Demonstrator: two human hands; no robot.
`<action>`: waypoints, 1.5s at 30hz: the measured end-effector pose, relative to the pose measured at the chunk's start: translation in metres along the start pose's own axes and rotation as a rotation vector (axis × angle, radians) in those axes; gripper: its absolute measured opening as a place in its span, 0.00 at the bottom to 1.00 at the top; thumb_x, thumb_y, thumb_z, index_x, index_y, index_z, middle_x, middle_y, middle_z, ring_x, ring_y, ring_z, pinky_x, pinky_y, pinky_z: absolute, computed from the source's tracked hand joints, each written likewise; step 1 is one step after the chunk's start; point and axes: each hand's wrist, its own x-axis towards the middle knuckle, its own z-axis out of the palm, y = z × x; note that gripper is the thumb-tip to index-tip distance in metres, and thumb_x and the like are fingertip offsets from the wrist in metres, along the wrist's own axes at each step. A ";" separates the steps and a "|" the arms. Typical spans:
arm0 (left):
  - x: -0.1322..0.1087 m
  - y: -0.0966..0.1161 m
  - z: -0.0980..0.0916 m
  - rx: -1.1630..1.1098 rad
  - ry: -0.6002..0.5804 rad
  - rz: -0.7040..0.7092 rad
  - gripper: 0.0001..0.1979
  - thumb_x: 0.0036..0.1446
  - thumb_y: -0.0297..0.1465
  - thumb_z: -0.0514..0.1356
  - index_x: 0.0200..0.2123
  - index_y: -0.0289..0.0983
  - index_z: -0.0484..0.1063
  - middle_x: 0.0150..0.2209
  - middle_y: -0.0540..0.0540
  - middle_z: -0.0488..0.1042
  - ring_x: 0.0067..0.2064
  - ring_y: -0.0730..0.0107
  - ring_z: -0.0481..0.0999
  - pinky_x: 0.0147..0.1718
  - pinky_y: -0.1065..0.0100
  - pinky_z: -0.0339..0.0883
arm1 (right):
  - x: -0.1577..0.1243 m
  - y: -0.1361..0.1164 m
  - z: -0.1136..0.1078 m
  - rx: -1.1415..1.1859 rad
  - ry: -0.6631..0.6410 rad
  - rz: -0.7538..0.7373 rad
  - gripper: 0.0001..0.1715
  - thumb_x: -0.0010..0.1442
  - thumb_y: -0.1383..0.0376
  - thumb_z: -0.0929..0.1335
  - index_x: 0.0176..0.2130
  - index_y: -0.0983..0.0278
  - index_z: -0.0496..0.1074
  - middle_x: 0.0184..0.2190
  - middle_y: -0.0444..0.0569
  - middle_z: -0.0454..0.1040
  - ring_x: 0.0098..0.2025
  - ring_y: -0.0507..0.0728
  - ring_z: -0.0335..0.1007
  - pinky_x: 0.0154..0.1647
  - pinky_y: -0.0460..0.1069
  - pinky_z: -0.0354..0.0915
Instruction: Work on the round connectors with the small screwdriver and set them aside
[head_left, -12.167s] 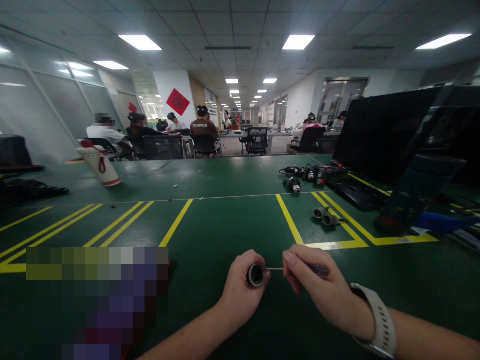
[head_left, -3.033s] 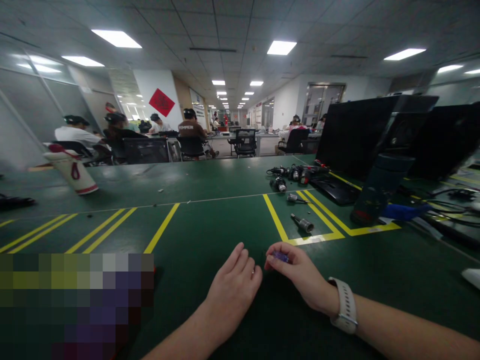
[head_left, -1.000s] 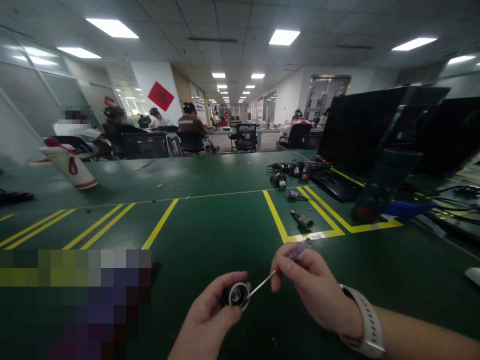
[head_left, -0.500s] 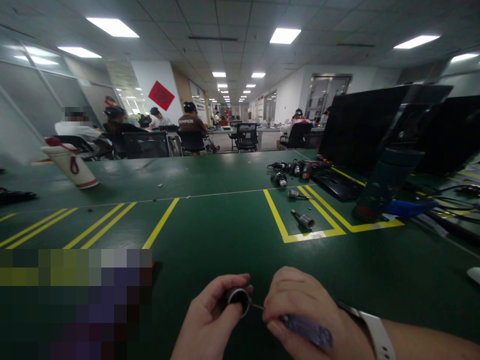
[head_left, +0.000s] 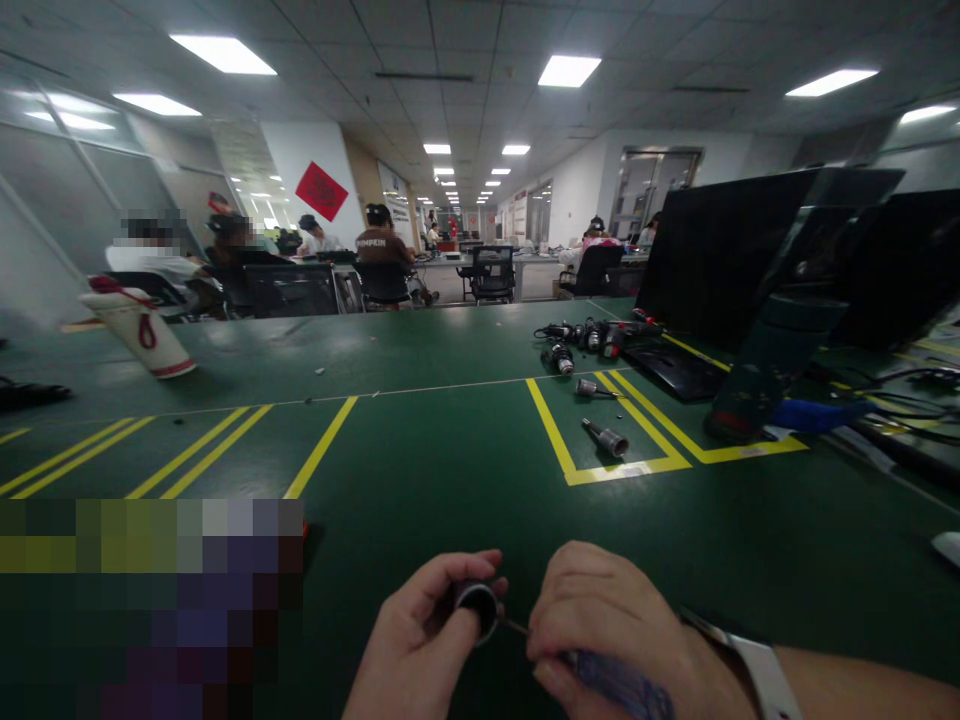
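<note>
My left hand (head_left: 424, 640) is closed around a short metal cylinder (head_left: 486, 600), its dark hollow end turned toward me. In my right hand (head_left: 600, 620) is a screwdriver (head_left: 622, 685) with a translucent bluish-purple handle. Its thin shaft reaches left to the side of the cylinder; whether the tip sits in a screw is too small to tell. Beyond my hands, a metal socket-like piece with a shank (head_left: 606, 438) lies inside a yellow-taped outline, and a smaller metal piece (head_left: 589, 388) lies behind it.
Several black and metal tool parts (head_left: 592, 338) lie farther back. A dark tumbler (head_left: 776, 365) and a monitor (head_left: 720, 260) stand on the right; a white cup (head_left: 146, 330) stands far left. Blurred blocks (head_left: 150, 610) cover the lower left. People sit at desks beyond the green table (head_left: 420, 440).
The screwdriver handle and my right hand have shifted slightly down and right, and the handle has tilted a little. My left hand keeps the cylinder in nearly the same place.
</note>
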 end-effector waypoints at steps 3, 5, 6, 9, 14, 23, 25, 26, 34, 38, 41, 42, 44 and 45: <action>0.000 0.000 0.001 0.014 0.012 0.010 0.06 0.42 0.27 0.62 0.26 0.38 0.79 0.38 0.43 0.81 0.36 0.59 0.79 0.37 0.65 0.71 | -0.001 0.000 0.002 -0.019 -0.009 0.002 0.05 0.61 0.71 0.63 0.36 0.65 0.68 0.26 0.49 0.75 0.30 0.53 0.69 0.33 0.48 0.67; 0.000 -0.001 0.001 0.014 0.017 0.010 0.06 0.42 0.27 0.61 0.26 0.38 0.79 0.38 0.43 0.81 0.36 0.60 0.79 0.37 0.65 0.71 | 0.000 0.001 0.002 -0.040 -0.015 -0.008 0.06 0.61 0.71 0.63 0.36 0.65 0.68 0.27 0.50 0.75 0.30 0.53 0.70 0.33 0.48 0.67; 0.001 -0.001 0.001 0.012 0.016 0.008 0.07 0.42 0.27 0.61 0.27 0.37 0.79 0.38 0.43 0.81 0.36 0.60 0.79 0.37 0.65 0.71 | 0.000 0.001 0.002 -0.052 -0.019 -0.023 0.05 0.61 0.72 0.63 0.36 0.65 0.68 0.27 0.50 0.75 0.30 0.53 0.70 0.33 0.48 0.67; 0.003 -0.002 0.000 0.011 0.005 0.002 0.07 0.42 0.27 0.62 0.27 0.37 0.79 0.38 0.43 0.81 0.36 0.60 0.79 0.37 0.65 0.72 | 0.000 0.002 0.002 -0.064 -0.003 -0.087 0.04 0.61 0.72 0.63 0.36 0.66 0.68 0.25 0.50 0.76 0.29 0.53 0.70 0.33 0.47 0.67; 0.002 -0.004 0.003 0.027 0.044 0.028 0.06 0.43 0.28 0.61 0.27 0.37 0.78 0.37 0.44 0.81 0.36 0.61 0.79 0.37 0.65 0.72 | 0.000 0.003 0.003 -0.055 0.020 -0.042 0.04 0.61 0.72 0.63 0.36 0.67 0.68 0.26 0.50 0.76 0.30 0.53 0.70 0.33 0.47 0.67; 0.001 -0.003 0.001 0.016 0.013 0.012 0.06 0.42 0.28 0.63 0.27 0.37 0.79 0.38 0.43 0.81 0.37 0.59 0.80 0.38 0.64 0.72 | 0.003 -0.004 -0.002 -0.099 -0.083 -0.099 0.15 0.68 0.67 0.57 0.34 0.66 0.67 0.22 0.49 0.74 0.26 0.53 0.67 0.30 0.48 0.65; 0.001 -0.002 0.000 0.024 0.002 0.007 0.07 0.42 0.28 0.63 0.28 0.37 0.79 0.37 0.43 0.81 0.37 0.59 0.80 0.39 0.64 0.72 | 0.004 -0.005 -0.003 -0.101 -0.112 -0.097 0.21 0.70 0.64 0.52 0.33 0.66 0.68 0.22 0.50 0.74 0.26 0.53 0.67 0.30 0.49 0.65; 0.001 -0.002 0.000 0.027 -0.002 0.005 0.07 0.43 0.27 0.63 0.28 0.37 0.79 0.38 0.43 0.81 0.37 0.59 0.80 0.39 0.64 0.72 | 0.004 -0.005 -0.003 -0.098 -0.130 -0.099 0.24 0.70 0.63 0.51 0.33 0.66 0.68 0.22 0.50 0.74 0.27 0.53 0.67 0.30 0.49 0.64; 0.002 -0.004 0.004 -0.028 0.048 -0.005 0.06 0.43 0.29 0.63 0.27 0.36 0.78 0.39 0.42 0.81 0.38 0.57 0.80 0.40 0.61 0.72 | 0.004 -0.002 -0.010 0.051 0.055 0.138 0.09 0.61 0.69 0.62 0.29 0.65 0.67 0.20 0.45 0.70 0.23 0.51 0.65 0.26 0.46 0.62; 0.004 -0.004 0.003 -0.058 0.075 -0.040 0.10 0.42 0.27 0.62 0.32 0.36 0.79 0.37 0.43 0.81 0.42 0.55 0.79 0.46 0.58 0.69 | 0.010 0.007 -0.020 0.231 -0.139 0.496 0.14 0.60 0.68 0.62 0.22 0.64 0.64 0.15 0.40 0.63 0.18 0.49 0.61 0.21 0.44 0.60; 0.005 -0.005 0.000 -0.079 0.070 -0.054 0.11 0.41 0.27 0.62 0.32 0.36 0.79 0.38 0.43 0.81 0.43 0.53 0.78 0.47 0.56 0.68 | 0.012 0.017 -0.021 0.289 -0.349 0.575 0.15 0.58 0.69 0.64 0.21 0.64 0.64 0.14 0.38 0.63 0.17 0.48 0.59 0.20 0.43 0.58; 0.005 -0.005 0.000 -0.086 0.060 -0.056 0.11 0.41 0.27 0.62 0.32 0.36 0.79 0.39 0.43 0.80 0.44 0.53 0.78 0.47 0.56 0.68 | 0.013 0.020 -0.020 0.279 -0.376 0.571 0.15 0.58 0.70 0.64 0.20 0.65 0.64 0.14 0.38 0.63 0.17 0.47 0.59 0.20 0.42 0.57; 0.005 -0.006 0.000 -0.093 0.041 -0.061 0.11 0.41 0.28 0.62 0.32 0.36 0.79 0.39 0.43 0.80 0.44 0.52 0.78 0.46 0.55 0.69 | 0.012 0.024 -0.018 0.228 -0.387 0.543 0.16 0.58 0.71 0.64 0.20 0.65 0.64 0.15 0.38 0.63 0.18 0.47 0.60 0.20 0.42 0.57; 0.005 -0.007 0.000 -0.094 0.037 -0.064 0.11 0.41 0.28 0.62 0.32 0.36 0.79 0.39 0.43 0.80 0.44 0.52 0.78 0.46 0.55 0.69 | 0.012 0.025 -0.017 0.209 -0.383 0.531 0.16 0.58 0.71 0.64 0.20 0.65 0.64 0.15 0.38 0.63 0.18 0.47 0.60 0.20 0.42 0.57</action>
